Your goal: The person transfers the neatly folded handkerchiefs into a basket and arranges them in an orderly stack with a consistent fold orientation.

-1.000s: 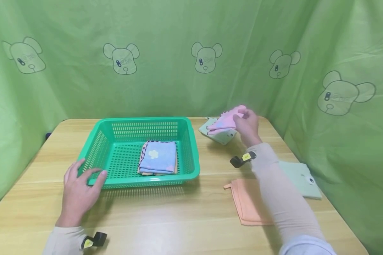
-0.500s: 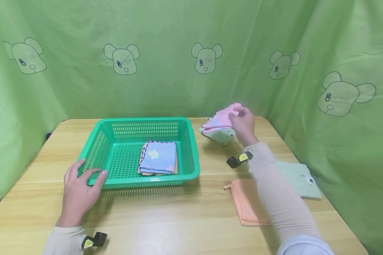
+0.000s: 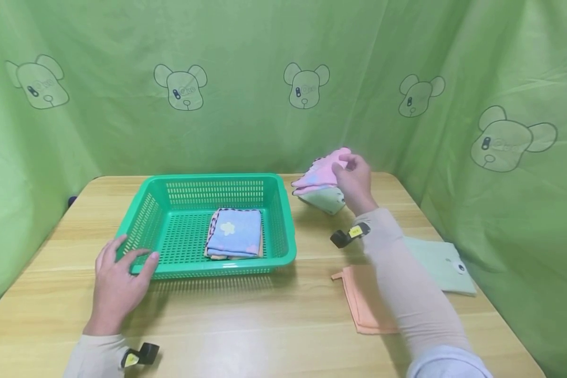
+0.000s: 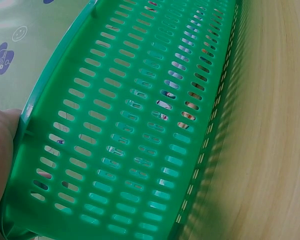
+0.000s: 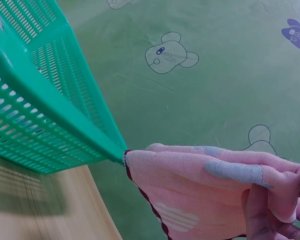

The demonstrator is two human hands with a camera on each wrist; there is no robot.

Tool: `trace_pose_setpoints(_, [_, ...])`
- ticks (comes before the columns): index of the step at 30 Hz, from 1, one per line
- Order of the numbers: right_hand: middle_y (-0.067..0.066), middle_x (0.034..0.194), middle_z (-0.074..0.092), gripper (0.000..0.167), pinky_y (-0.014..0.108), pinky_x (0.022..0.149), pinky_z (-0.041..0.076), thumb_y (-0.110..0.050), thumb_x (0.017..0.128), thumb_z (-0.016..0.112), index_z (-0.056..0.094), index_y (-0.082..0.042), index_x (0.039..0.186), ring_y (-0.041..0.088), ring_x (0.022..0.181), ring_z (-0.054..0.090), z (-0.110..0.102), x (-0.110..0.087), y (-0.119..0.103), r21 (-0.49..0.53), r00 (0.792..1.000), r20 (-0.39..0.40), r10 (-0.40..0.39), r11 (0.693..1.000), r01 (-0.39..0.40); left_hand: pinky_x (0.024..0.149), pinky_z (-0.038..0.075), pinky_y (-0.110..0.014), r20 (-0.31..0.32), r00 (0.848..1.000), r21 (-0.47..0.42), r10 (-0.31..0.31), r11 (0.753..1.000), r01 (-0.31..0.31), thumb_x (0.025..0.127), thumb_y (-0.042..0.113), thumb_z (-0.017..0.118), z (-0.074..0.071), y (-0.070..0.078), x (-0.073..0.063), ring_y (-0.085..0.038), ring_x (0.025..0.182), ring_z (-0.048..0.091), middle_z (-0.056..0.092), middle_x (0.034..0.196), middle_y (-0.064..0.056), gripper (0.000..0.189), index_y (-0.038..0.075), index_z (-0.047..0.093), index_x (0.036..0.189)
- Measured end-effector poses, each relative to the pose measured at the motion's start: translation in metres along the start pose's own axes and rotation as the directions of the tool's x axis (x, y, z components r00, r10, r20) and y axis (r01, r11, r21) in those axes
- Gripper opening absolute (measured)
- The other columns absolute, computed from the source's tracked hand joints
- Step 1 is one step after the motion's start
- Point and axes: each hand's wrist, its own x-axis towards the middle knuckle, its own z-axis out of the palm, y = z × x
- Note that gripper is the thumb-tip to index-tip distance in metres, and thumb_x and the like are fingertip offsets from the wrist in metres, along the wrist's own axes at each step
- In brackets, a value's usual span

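Note:
In the head view my right hand [image 3: 356, 181] pinches a folded pink hand towel [image 3: 323, 169] above the back right of the table. The right wrist view shows its blue patch, striped pale heart and dark red trim on the towel [image 5: 190, 187], with thumb and fingers at its near end. Below it lies a pale green cloth [image 3: 328, 201] with a printed eye, partly covered from view. My left hand [image 3: 120, 286] rests over the front left corner of the green plastic basket [image 3: 203, 269], fingers spread along the rim. A folded blue towel [image 3: 236, 233] with a flower lies inside on beige cloth.
A folded orange cloth [image 3: 366, 304] lies at the front right, partly under the right forearm in view. Another pale green cloth [image 3: 446, 265] with an eye lies near the right table edge. Green curtains [image 3: 245, 121] with bear faces hang behind and beside the table [image 3: 227, 325].
My right hand has moved left and slightly upward with the pink towel, uncovering more of the table to its right. The left hand, the basket and the other cloths stay put.

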Motion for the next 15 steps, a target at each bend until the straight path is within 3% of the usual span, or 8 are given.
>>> trace_pose_setpoints(8, [0.014,0.136,0.046,0.035,0.030,0.092,0.048,-0.009,0.094,0.058,0.050,-0.003,0.127,0.026,0.120,0.045,0.008,-0.001,-0.003,0.039,1.000,0.007,-0.017,0.999,0.016,0.103,0.014,-0.074,0.010,1.000,-0.001,-0.008,1.000,0.008,0.096,0.037,0.056,0.000,0.000,0.000,-0.052,0.137,0.015,0.030,0.148,-0.030,0.041,-0.001,0.067,0.106])
trace_pose_setpoints(15, [0.014,0.137,0.045,0.034,0.029,0.095,0.047,-0.009,0.094,0.058,0.051,-0.003,0.126,0.025,0.124,0.043,0.012,-0.002,-0.005,0.055,1.000,0.015,-0.022,0.998,0.021,0.103,0.013,-0.074,0.017,1.000,0.000,-0.014,1.000,0.014,0.096,0.037,0.056,-0.001,0.001,0.000,-0.052,0.138,0.015,0.029,0.149,-0.030,0.042,-0.002,0.067,0.107])
